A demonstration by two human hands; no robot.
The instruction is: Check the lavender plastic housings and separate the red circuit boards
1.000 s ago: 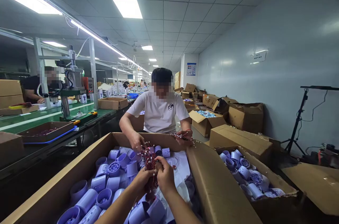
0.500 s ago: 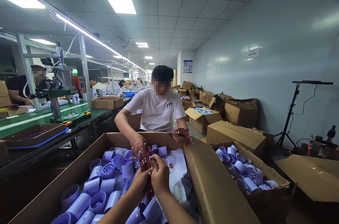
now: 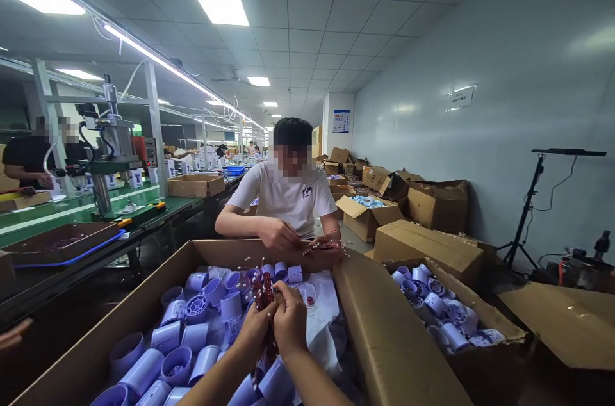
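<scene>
Over the open carton, my left hand (image 3: 255, 328) is closed round a bundle of small dark-red parts with thin white-tipped wires (image 3: 264, 291). My right hand (image 3: 290, 319) presses against the same bundle from the right, its thumb and fingers closed on it. Wire ends stick out above my fingers and hang below them. Lilac plastic cups (image 3: 177, 364) lie loosely under and left of my hands. To the right, a white plastic sheet (image 3: 321, 313) carries one small loose red part with a wire (image 3: 310, 299).
Across the carton (image 3: 206, 251), a co-worker (image 3: 288, 194) in a white shirt holds similar red parts. Another carton of lilac cups (image 3: 451, 310) stands on the right. Left is a green workbench (image 3: 144, 201) with a press (image 3: 115, 143). A stray hand (image 3: 16, 335) shows at the left edge.
The co-worker's hand has withdrawn from my bundle to their other hand, near the carton's far edge. A hand has appeared at the lower left. My hands stay almost in place.
</scene>
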